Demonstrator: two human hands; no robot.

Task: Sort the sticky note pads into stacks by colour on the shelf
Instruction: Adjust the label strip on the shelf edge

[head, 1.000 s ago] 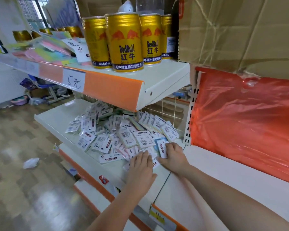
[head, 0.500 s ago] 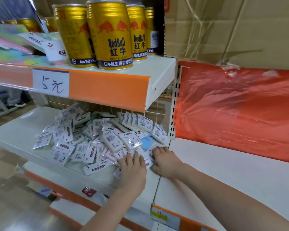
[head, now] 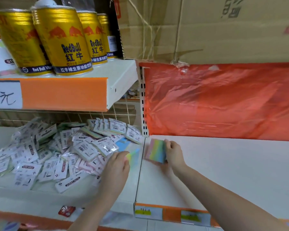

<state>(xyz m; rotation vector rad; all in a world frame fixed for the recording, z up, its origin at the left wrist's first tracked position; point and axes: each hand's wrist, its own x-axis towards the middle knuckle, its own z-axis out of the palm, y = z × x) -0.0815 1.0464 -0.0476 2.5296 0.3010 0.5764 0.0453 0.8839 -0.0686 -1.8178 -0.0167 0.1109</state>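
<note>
While your left hand (head: 117,165) pinches a rainbow-striped pad (head: 134,155) at the near edge of the heap of sticky note pads (head: 60,152), your right hand (head: 174,153) grips a matching rainbow pad (head: 156,151), set apart on the bare right-hand shelf (head: 232,167), probably to found one colour stack. Beyond, gold Red Bull cans (head: 62,42) occupy the upper shelf.

pads: wrapped heap (head: 57,152) on left shelf (head: 40,194) | rainbow pad (head: 156,151) tilted, right shelf (head: 223,164)

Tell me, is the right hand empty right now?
No, the right hand grips a rainbow-striped sticky note pad just above the white right-hand shelf.
</note>
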